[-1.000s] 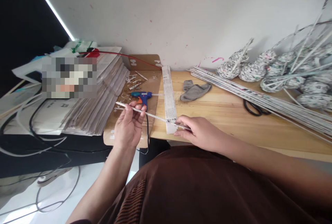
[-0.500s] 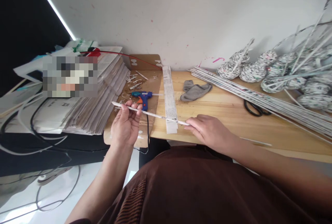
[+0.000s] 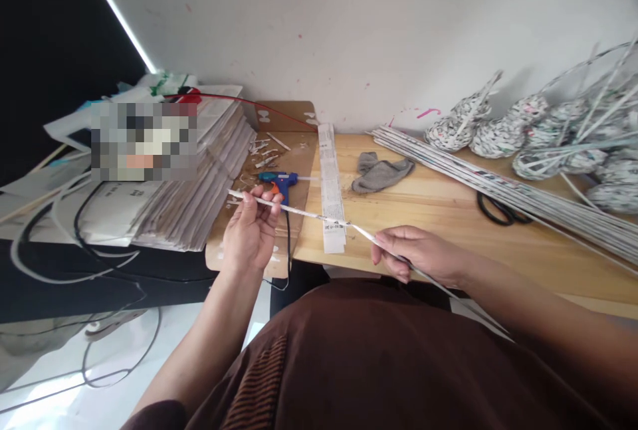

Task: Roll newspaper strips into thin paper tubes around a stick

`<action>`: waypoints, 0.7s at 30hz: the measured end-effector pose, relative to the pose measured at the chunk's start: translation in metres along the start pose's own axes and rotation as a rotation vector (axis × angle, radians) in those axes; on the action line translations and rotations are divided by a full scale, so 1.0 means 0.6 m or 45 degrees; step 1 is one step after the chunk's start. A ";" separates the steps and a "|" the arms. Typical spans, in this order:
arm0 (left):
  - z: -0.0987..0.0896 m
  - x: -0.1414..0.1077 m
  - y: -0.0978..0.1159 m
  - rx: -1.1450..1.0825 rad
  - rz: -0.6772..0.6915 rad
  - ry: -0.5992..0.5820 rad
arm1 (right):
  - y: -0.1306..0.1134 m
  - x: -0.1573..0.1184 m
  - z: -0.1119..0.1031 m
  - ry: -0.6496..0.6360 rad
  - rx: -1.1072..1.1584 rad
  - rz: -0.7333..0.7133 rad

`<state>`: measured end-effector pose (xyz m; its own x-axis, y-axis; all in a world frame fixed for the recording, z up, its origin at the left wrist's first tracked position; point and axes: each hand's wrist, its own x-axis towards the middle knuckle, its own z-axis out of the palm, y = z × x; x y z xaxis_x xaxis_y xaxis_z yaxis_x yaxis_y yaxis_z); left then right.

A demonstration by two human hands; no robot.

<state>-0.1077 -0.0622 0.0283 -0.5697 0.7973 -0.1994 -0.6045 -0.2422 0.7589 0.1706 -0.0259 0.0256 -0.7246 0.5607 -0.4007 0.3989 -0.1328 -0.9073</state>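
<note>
A thin rolled newspaper stick (image 3: 304, 212) stretches between my hands above the table. Its left part lies across the fingers of my left hand (image 3: 254, 230), pinched under the thumb with the tip poking out past it. Where the roll bends near its right end, a flatter white stretch of paper runs into my right hand (image 3: 416, 250), which is closed on it between thumb and fingers. From below that hand a long thin grey length (image 3: 458, 300) trails down along my right forearm; whether it is the same paper cannot be made out.
Newspaper strips (image 3: 331, 184) lie on the wooden table beside a grey cloth (image 3: 381, 172). A blue glue gun (image 3: 284, 184) rests on cardboard (image 3: 299, 151) with paper scraps. Stacked newspapers (image 3: 169, 217) stand left. Paper sticks (image 3: 478, 184), black-handled scissors (image 3: 493, 211) and woven paper pieces (image 3: 458, 117) lie right.
My right hand has turned and shifted slightly right and down; the flat paper stretch and trailing grey length now show. The stick now bends near that hand. The view has shifted slightly.
</note>
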 end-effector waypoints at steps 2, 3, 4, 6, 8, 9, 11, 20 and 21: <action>0.003 0.000 -0.001 0.003 0.007 -0.020 | 0.002 0.003 0.000 0.041 -0.054 -0.006; 0.003 0.000 -0.001 0.005 0.010 -0.027 | 0.002 0.004 0.001 0.097 -0.183 -0.036; 0.003 0.000 -0.001 0.009 0.012 -0.026 | 0.001 0.004 0.002 0.156 -0.345 -0.077; 0.001 0.001 -0.001 0.013 0.019 -0.002 | 0.001 0.005 0.002 0.277 -0.666 -0.182; -0.001 0.002 0.000 0.012 0.030 0.026 | 0.001 0.003 0.000 0.387 -0.890 -0.268; -0.002 0.003 0.001 0.012 0.031 0.037 | 0.001 0.001 -0.002 0.428 -0.928 -0.284; -0.003 0.004 0.004 0.010 0.021 0.046 | 0.001 -0.004 -0.008 0.370 -0.792 -0.221; 0.008 -0.002 0.005 0.004 -0.029 0.009 | 0.000 -0.005 -0.015 0.068 -0.289 -0.040; 0.007 -0.003 0.005 0.003 -0.037 0.004 | -0.002 -0.003 -0.010 0.164 -0.437 -0.101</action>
<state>-0.1062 -0.0623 0.0336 -0.5540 0.8020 -0.2235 -0.6195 -0.2178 0.7542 0.1748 -0.0216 0.0281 -0.6929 0.6595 -0.2914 0.5252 0.1849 -0.8306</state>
